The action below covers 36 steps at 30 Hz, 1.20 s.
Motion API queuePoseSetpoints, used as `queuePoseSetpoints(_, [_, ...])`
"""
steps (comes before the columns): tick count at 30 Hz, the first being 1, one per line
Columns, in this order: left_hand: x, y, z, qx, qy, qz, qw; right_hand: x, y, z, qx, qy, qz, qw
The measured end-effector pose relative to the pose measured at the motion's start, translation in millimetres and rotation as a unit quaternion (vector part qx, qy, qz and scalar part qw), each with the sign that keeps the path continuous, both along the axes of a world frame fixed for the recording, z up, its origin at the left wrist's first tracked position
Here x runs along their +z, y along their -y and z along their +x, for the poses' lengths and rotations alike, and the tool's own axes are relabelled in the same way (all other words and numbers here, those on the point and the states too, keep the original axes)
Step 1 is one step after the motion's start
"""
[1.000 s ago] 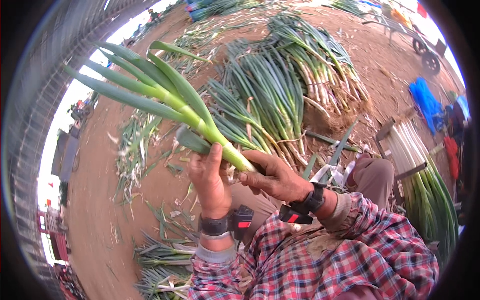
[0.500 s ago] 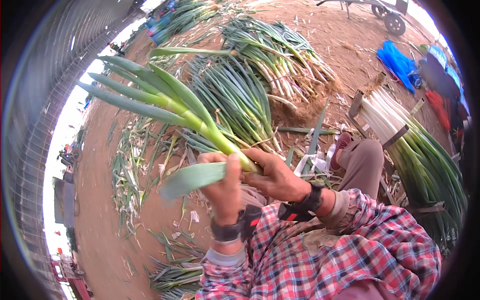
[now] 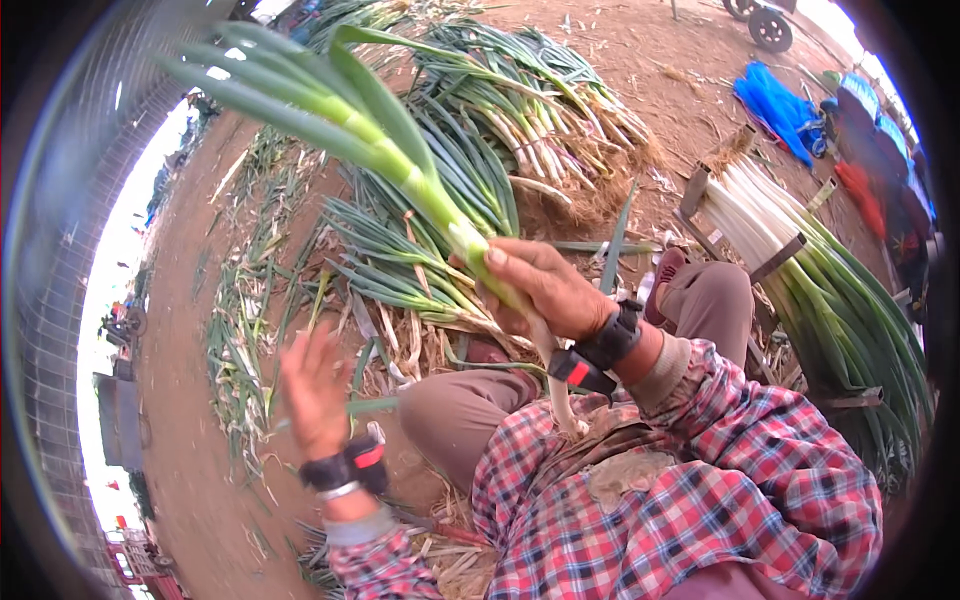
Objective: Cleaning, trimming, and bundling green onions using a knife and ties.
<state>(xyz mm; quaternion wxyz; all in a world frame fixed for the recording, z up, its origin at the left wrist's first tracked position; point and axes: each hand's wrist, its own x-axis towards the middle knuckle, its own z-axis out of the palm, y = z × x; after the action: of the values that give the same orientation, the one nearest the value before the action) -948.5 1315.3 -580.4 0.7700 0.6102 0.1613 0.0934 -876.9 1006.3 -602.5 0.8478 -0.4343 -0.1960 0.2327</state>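
A large green onion (image 3: 425,195) is gripped in my right hand (image 3: 545,285), its fingers wrapped round the pale lower stalk. Its leaves fan out to the upper left, and the white root end hangs down against my plaid shirt. My left hand (image 3: 315,385) is apart from it, lower left, fingers spread and somewhat blurred, with nothing in them. Beside that palm a detached green leaf strip (image 3: 372,405) shows, partly hidden by the hand. Beyond the held stalk lies a pile of unpeeled green onions (image 3: 465,160).
At the right, a metal rack (image 3: 690,190) holds a thick bundle of cleaned green onions (image 3: 800,250). Stripped leaves (image 3: 240,370) litter the ground on the left. A blue cloth (image 3: 775,110) and a cart wheel (image 3: 771,30) are farther off. Wire mesh (image 3: 60,350) stands far left.
My left hand has let go of the torn leaf and swung down and left, away from the stalk. My right hand has raised the green onion, now holding it alone.
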Motion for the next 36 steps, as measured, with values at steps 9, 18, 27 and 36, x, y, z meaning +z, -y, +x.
queuePoseSetpoints(9, [34, 158, 51, 0.025, 0.174, -0.126, 0.976, -4, -30, -27, -0.324, 0.442, -0.302, 0.780])
queuePoseSetpoints(18, [33, 182, 36, 0.106, 0.172, -0.124, 0.971, -16, -16, -22, -0.304, 0.500, -0.324, 0.744])
queuePoseSetpoints(27, [54, 142, 49, -0.062, 0.308, -0.198, 0.929, -18, 15, -10, -0.068, -0.092, 0.166, 0.979])
queuePoseSetpoints(36, [55, 94, 39, -0.067, 0.244, -0.204, 0.946, -136, 122, -18, -0.156, 0.354, -0.628, 0.675])
